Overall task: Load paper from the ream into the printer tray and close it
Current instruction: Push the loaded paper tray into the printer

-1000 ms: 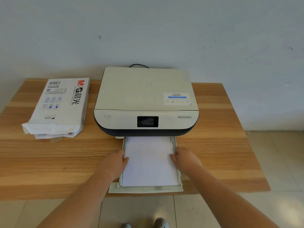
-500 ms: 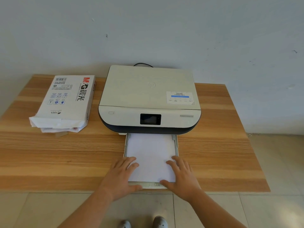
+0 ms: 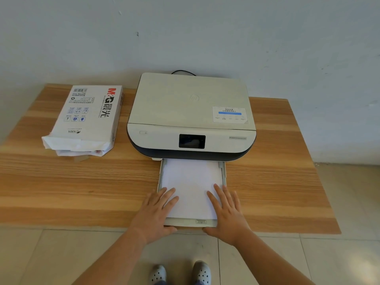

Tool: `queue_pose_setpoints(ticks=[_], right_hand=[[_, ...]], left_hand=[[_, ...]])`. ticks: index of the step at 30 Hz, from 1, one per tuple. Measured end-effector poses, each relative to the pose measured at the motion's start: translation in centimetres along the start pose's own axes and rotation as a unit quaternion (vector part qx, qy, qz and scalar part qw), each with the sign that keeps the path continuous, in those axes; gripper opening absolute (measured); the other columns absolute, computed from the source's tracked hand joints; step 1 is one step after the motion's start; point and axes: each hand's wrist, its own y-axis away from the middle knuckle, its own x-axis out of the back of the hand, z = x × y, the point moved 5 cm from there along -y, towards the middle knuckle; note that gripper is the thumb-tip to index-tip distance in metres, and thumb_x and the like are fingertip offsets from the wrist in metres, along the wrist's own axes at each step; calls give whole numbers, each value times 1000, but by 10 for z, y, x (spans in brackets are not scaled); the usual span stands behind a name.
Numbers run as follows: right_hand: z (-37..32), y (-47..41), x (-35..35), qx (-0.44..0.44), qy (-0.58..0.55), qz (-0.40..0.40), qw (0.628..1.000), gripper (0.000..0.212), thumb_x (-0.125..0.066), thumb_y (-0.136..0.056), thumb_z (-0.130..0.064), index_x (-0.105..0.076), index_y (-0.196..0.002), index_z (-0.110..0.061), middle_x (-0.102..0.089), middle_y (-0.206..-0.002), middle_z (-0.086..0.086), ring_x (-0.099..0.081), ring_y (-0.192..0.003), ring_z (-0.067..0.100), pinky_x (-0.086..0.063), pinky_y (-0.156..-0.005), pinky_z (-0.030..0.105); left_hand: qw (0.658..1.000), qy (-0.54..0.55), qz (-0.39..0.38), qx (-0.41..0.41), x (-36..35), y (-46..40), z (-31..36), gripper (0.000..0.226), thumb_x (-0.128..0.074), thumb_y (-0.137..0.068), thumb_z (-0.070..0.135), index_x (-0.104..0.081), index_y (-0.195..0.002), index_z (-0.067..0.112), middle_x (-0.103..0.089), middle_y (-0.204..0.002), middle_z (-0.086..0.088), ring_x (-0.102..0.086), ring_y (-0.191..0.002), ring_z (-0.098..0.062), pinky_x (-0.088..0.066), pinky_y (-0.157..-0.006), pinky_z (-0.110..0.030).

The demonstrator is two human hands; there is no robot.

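A white printer stands on the wooden table against the wall. Its paper tray sticks out of the front and holds a stack of white paper. My left hand lies flat on the tray's front left corner, fingers straight on the paper, thumb against the front edge. My right hand lies flat on the front right corner in the same way. The opened ream, in white wrapping with red lettering, lies left of the printer.
A black cable runs out behind the printer to the wall. The table's front edge is just under my wrists. Tiled floor and my two shoes show below.
My hands moved from the tray's sides to its front corners, and the tray has slid partway into the printer. The camera view shifted slightly.
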Motion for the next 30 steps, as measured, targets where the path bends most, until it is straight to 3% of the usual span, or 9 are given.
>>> queue_pose_setpoints(ticks=[4,8,12,15,21,27,30], right_hand=[[1,-2,1,9,6,1,1000,105,-43,-68,-81,-15,-152,-24,-11,-160,9,4,-146,29,1,-112,52],[3,-3,5,26,-5,23,999,101,-38,-75,-77,5,-152,-28,18,-159,0,29,-142,21,17,-114,49],[4,-5,13,18,-7,17,1000,97,-34,-77,-76,8,-152,-30,23,-157,-3,32,-141,20,16,-114,51],[5,-9,16,9,-6,38,999,97,-38,-76,-75,-2,-153,-28,11,-161,0,26,-143,21,13,-114,54],[10,-17,17,-7,3,36,999,100,-42,-73,-76,-9,-152,-26,-6,-162,5,11,-147,25,3,-113,56],[13,-20,19,-9,-5,50,999,100,-40,-74,-77,3,-152,-31,8,-162,1,24,-144,22,11,-114,54],[14,-20,19,-19,-4,56,998,103,-41,-72,-78,4,-152,-31,6,-162,2,22,-145,24,9,-114,55]], left_hand=[[1000,-13,5,3,2,-2,-2,88,-38,-73,74,-21,-144,25,-20,-156,0,-11,-142,-22,-8,-113,-48],[1000,-1,7,4,5,-2,-4,83,-37,-78,71,-21,-145,25,-19,-158,1,-8,-144,-20,-9,-116,-48],[999,-20,27,14,15,-4,-6,81,-39,-77,71,-38,-140,21,-34,-152,-2,-20,-141,-22,-12,-111,-48],[998,-29,43,32,19,-7,-8,83,-41,-74,74,-46,-137,20,-40,-149,-3,-30,-138,-24,-13,-111,-50],[997,-34,47,59,22,-12,-12,87,-37,-75,77,-39,-142,21,-33,-153,-4,-31,-140,-27,-13,-111,-53],[996,-29,53,66,26,-17,-15,92,-40,-70,79,-37,-143,22,-32,-154,-5,-23,-139,-26,-11,-111,-53],[996,-31,48,70,27,-19,-16,95,-39,-69,80,-37,-143,21,-30,-155,-4,-23,-141,-25,-9,-112,-52]])
